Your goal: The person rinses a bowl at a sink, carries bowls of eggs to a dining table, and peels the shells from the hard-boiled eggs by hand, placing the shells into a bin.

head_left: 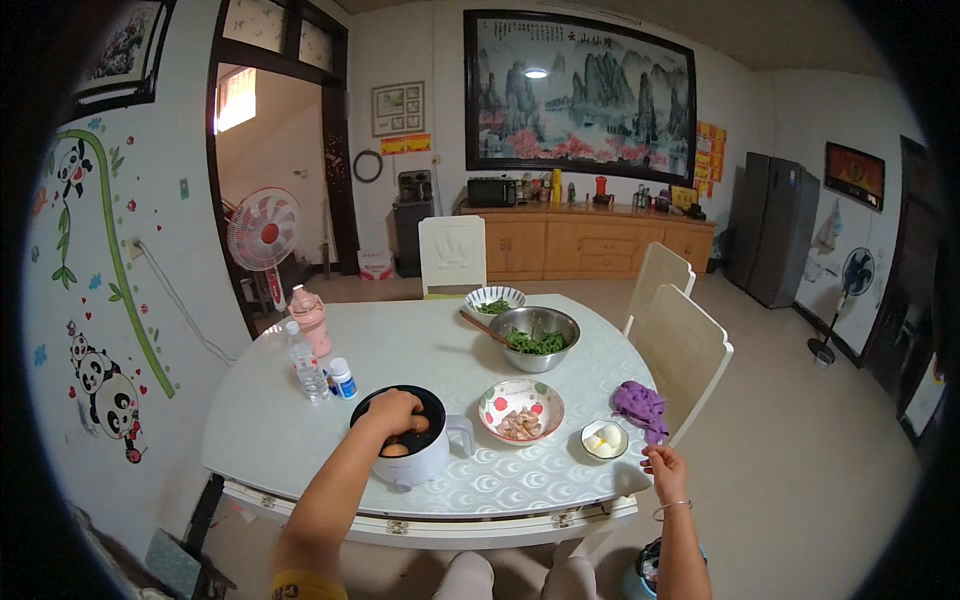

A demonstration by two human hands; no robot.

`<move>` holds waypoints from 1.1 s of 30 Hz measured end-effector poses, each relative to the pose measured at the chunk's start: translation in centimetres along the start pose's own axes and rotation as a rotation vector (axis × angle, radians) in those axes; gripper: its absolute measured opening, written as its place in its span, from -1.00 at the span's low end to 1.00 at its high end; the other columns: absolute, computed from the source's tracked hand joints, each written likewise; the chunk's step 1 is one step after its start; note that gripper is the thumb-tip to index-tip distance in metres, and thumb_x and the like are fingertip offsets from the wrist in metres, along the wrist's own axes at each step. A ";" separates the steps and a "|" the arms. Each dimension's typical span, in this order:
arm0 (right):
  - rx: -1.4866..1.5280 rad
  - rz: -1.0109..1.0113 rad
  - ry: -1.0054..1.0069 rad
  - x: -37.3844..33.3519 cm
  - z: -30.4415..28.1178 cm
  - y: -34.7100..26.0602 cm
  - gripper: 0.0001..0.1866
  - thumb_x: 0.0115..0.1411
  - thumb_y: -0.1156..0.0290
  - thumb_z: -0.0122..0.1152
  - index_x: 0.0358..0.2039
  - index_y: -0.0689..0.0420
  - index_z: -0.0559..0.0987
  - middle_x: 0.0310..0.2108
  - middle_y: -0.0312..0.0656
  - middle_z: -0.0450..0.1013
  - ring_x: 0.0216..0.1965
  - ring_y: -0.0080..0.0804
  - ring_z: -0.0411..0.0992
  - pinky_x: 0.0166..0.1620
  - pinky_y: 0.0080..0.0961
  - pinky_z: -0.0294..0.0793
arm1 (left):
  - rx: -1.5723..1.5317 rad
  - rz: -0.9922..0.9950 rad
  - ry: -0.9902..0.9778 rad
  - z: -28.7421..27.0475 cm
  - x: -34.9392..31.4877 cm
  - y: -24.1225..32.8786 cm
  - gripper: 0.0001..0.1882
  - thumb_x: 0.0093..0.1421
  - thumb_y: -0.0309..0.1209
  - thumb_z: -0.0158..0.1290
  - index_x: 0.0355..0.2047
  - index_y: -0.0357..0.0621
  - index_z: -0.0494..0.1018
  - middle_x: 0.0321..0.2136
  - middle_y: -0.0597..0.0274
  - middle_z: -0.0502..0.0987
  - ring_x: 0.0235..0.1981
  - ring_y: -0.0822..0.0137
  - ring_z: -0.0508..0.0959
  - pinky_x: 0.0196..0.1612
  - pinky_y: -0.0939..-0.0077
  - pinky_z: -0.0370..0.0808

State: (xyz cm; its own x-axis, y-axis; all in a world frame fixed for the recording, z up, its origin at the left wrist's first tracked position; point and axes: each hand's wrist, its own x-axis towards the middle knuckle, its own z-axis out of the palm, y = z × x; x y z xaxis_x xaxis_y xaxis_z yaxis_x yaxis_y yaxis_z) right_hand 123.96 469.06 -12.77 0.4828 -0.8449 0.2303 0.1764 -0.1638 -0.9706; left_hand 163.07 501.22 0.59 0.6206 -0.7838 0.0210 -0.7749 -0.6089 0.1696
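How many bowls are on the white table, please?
4: a small white bowl near the right hand, a spotted bowl, a steel bowl, and a patterned bowl behind.

Table (300, 400): white w/ pale scale-pattern top.
Cooker pot (415, 455), near table's front edge: white body, black inside; brown eggs (405, 437).
Bowl (520, 410), rt of pot: white w/ red spots.
Cloth (640, 405), far rt of pot: purple.
Metal bowl (538, 338), behind pot: silver, green veg.
Pink jug (310, 320), behind pot to the lt.
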 end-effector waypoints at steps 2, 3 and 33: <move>-0.024 -0.017 0.020 -0.6 -0.4 -0.6 -0.86 0.19 0.45 0.03 -0.32 0.22 0.53 -0.38 -0.22 0.50 -0.46 -0.50 0.47 -0.41 -0.63 0.46 | 0.018 -0.003 -0.045 0.6 0.5 0.5 -0.69 -0.10 -0.26 0.12 -0.29 0.02 0.55 -0.31 0.11 0.56 -0.24 0.12 0.54 -0.18 0.28 0.47; -0.030 -0.019 0.029 -0.9 -1.0 -0.7 -0.86 0.20 0.45 0.03 -0.33 0.22 0.53 -0.38 -0.22 0.50 -0.46 -0.50 0.47 -0.41 -0.63 0.46 | -0.012 0.005 -0.034 1.0 0.8 0.4 -0.65 -0.10 -0.22 0.10 -0.26 -0.01 0.54 -0.29 0.06 0.55 -0.23 0.08 0.53 -0.17 0.22 0.45; 0.116 -0.029 -0.052 -1.7 3.1 -2.0 -0.84 0.19 0.47 0.04 -0.30 0.28 0.52 -0.39 -0.18 0.51 -0.45 -0.50 0.46 -0.37 -0.64 0.46 | -1.021 -0.137 0.201 -0.9 -2.0 -2.6 -0.64 0.07 -0.30 0.13 -0.21 -0.27 0.35 -0.48 0.18 0.51 -0.58 0.47 0.48 -0.61 0.68 0.37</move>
State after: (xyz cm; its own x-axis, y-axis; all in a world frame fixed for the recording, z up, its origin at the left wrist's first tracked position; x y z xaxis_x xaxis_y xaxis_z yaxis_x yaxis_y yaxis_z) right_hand 125.44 472.38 -10.97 0.5197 -0.8124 0.2646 0.2879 -0.1251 -0.9495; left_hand 163.91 504.51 0.96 0.7763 -0.6244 0.0866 -0.2853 -0.2254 0.9316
